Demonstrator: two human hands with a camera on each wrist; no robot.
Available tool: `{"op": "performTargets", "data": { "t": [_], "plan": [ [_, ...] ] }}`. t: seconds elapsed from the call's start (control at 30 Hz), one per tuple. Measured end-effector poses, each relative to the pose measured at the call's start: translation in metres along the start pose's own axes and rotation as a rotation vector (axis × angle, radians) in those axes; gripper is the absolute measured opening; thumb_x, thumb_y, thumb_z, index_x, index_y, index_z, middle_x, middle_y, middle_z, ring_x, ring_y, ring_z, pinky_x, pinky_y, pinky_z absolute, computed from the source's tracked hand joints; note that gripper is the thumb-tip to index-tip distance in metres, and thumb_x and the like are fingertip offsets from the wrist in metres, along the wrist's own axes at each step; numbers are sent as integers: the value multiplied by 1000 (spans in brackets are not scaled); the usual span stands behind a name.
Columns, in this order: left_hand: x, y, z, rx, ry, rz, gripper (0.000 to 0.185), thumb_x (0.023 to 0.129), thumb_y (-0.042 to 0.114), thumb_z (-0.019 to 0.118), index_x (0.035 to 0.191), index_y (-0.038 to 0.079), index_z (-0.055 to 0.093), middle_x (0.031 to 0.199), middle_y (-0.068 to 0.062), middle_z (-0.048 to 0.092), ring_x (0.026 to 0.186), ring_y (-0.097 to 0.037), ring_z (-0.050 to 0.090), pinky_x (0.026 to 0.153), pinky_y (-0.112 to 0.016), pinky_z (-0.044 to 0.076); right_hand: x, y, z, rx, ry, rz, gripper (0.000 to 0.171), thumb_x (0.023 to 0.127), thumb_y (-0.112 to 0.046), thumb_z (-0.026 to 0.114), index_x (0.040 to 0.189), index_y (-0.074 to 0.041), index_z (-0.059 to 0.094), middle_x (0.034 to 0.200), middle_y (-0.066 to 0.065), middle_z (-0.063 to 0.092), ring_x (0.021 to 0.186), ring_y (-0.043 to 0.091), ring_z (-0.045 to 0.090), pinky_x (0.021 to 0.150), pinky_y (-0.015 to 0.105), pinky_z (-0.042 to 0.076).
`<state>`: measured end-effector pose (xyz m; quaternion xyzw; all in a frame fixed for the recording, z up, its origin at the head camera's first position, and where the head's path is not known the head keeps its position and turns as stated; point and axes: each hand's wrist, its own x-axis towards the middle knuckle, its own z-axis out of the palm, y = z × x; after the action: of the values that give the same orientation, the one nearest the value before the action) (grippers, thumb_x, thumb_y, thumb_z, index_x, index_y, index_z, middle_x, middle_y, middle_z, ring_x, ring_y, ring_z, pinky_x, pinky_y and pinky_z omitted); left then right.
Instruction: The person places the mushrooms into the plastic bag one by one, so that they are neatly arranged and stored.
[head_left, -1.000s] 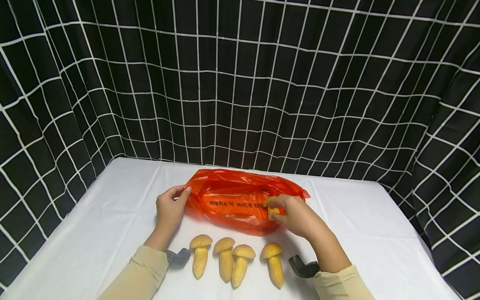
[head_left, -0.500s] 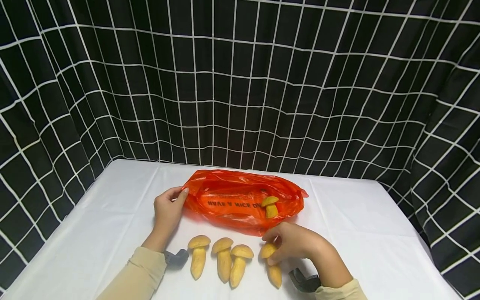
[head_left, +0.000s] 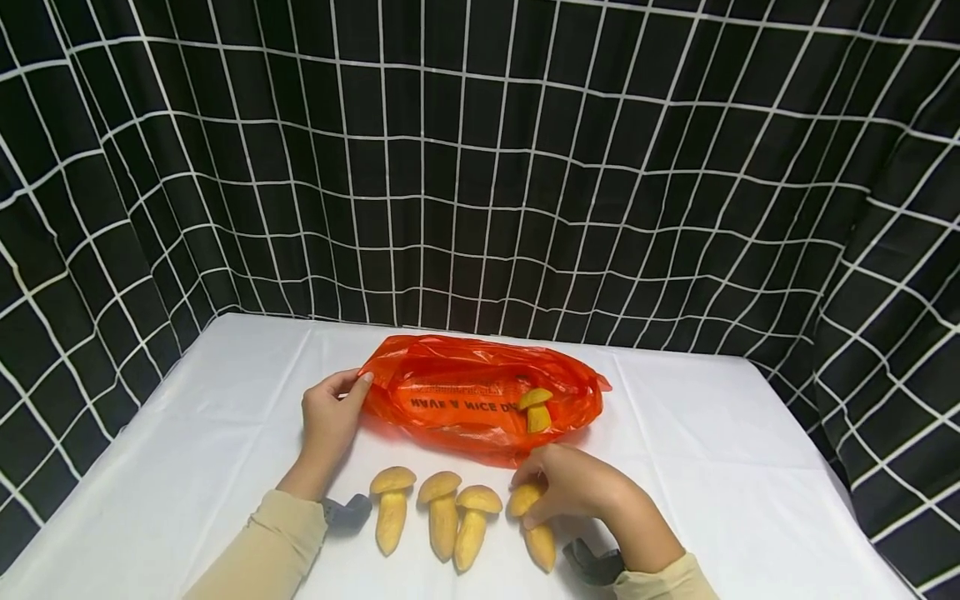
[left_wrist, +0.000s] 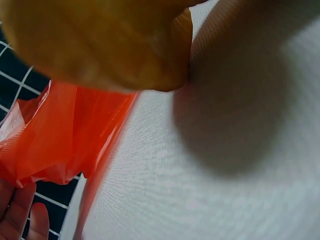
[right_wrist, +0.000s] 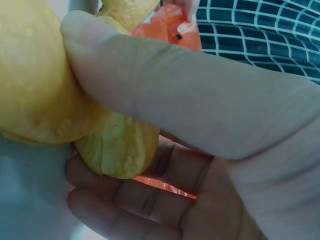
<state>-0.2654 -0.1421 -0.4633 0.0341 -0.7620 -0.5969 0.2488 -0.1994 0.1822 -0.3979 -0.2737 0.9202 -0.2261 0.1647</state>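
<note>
At its left end, a red plastic bag [head_left: 450,437] is pinched by my left hand [head_left: 330,417], its mouth spread toward me. One yellow toy mushroom [head_left: 537,414] lies inside at the right. My right hand [head_left: 581,487] has its thumb and fingers around the rightmost mushroom [head_left: 542,547] in front of the bag; in the right wrist view its cap [right_wrist: 120,150] sits between thumb and fingers. Three more mushrooms lie to its left: one at far left [head_left: 391,521], a middle one [head_left: 442,525] and one close beside it [head_left: 472,537].
A white cloth [head_left: 225,433] covers the table. Black curtain [head_left: 480,167] with a white grid stands around the back and sides. Dark curved pieces sit at the left wrist [head_left: 348,514] and right wrist [head_left: 592,562].
My right hand has left the mushroom inside the bag, come back toward me and taken hold of the rightmost mushroom on the table. My left hand keeps its hold on the bag.
</note>
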Motion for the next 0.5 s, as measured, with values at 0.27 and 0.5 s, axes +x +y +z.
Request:
{"op": "performTargets", "data": {
  "t": [0.27,0.5],
  "plan": [
    [1,0,0,10,1,4,24,92,21,71,103,1,75,96,-15,74,84,-20,63,66,-9,51,2,1,-1,-3,-6,5,33,65,-17,88,96,-18,75,87,-13,68,77,7,56,73,27,48],
    [1,1,0,4,-3,9,24,91,21,71,103,0,74,95,-16,74,84,-22,64,66,-9,51,2,6,2,3,1,-8,29,69,-15,85,95,-21,75,90,-13,67,80,6,56,75,27,48]
  ]
}}
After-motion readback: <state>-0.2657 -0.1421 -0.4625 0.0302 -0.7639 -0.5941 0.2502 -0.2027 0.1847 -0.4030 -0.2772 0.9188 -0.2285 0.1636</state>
